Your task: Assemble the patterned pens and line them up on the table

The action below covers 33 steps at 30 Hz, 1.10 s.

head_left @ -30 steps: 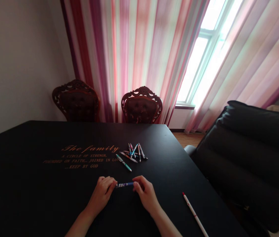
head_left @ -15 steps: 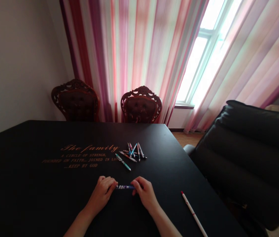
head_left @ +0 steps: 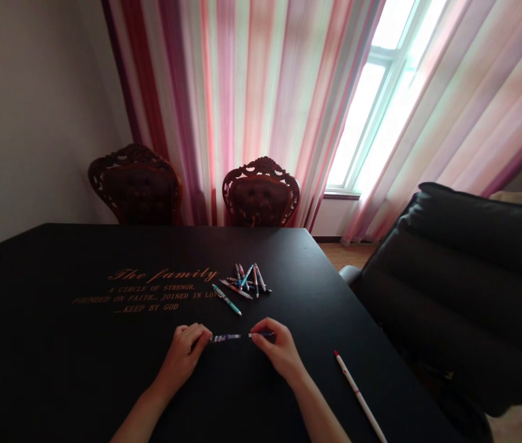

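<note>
Left hand (head_left: 184, 355) and right hand (head_left: 276, 349), both closed in pinch grips, hold opposite ends of a slim blue-and-white patterned pen (head_left: 231, 336) level between them, just above the black table (head_left: 80, 369). A loose pile of coloured pens (head_left: 246, 280) lies beyond the hands; a long white stick with a red tip (head_left: 357, 394) lies apart, right of the right hand.

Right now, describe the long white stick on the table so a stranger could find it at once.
Start at the black table with the gold lettering, then look to the near right edge, beside the dark padded chair. The white stick lies there alone, right of the right hand. It is plain white with a red tip and far longer than the patterned pens heaped past the hands.
</note>
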Motion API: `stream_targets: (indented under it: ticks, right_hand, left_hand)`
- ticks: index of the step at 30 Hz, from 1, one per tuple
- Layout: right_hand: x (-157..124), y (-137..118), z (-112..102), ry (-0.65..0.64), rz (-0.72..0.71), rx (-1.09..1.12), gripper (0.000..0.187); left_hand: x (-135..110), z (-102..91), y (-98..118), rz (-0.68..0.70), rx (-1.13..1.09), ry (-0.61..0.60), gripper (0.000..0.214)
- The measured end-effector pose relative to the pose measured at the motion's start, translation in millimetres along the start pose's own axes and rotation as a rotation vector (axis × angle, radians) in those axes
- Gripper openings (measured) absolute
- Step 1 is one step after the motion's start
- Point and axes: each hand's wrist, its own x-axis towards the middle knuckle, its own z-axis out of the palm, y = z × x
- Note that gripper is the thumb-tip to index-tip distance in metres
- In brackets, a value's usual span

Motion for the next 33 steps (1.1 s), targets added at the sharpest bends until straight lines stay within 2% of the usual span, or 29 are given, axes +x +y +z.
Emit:
stream_targets:
  ticks: [6, 12, 19, 23, 25, 28, 31, 33]
  right_hand:
    - [-10, -7, -32, -0.07, 0.01, -0.176, 0.007]
    - [-33, -10, -33, -0.069, -0.076, -0.347, 0.006]
    - [-39, -16, -32, -0.026, -0.031, -0.221, 0.005]
    - [-39, -20, -28, -0.06, -0.002, -0.093, 0.009]
    - [-40, -20, -24, -0.089, 0.034, -0.059, 0.011]
    - [-42, -17, -17, -0.141, 0.087, -0.002, 0.015]
    - [-42, -12, -14, -0.137, 0.1, 0.085, 0.02]
    - [-42, -8, -17, -0.067, 0.101, 0.144, 0.022]
  left_hand:
    - [-1, -19.6, 12, 0.046, 0.025, -0.076, 0.02]
    - [-6, -29.7, 24, 0.16, 0.182, -0.187, 0.006]
    - [-18, -38.1, 26, 0.202, 0.235, -0.149, 0.005]
    - [-25, -29.7, 22, 0.063, 0.26, -0.143, 0.005]
    - [-27, -20.9, 25, 0.037, 0.246, -0.13, 0.016]
    - [-28, -4.6, 37, 0.12, 0.204, -0.146, 0.03]
    - [-28, 9.7, 52, 0.189, 0.184, -0.156, 0.013]
    - [-29, 15.1, 55, 0.185, 0.18, -0.141, 0.008]
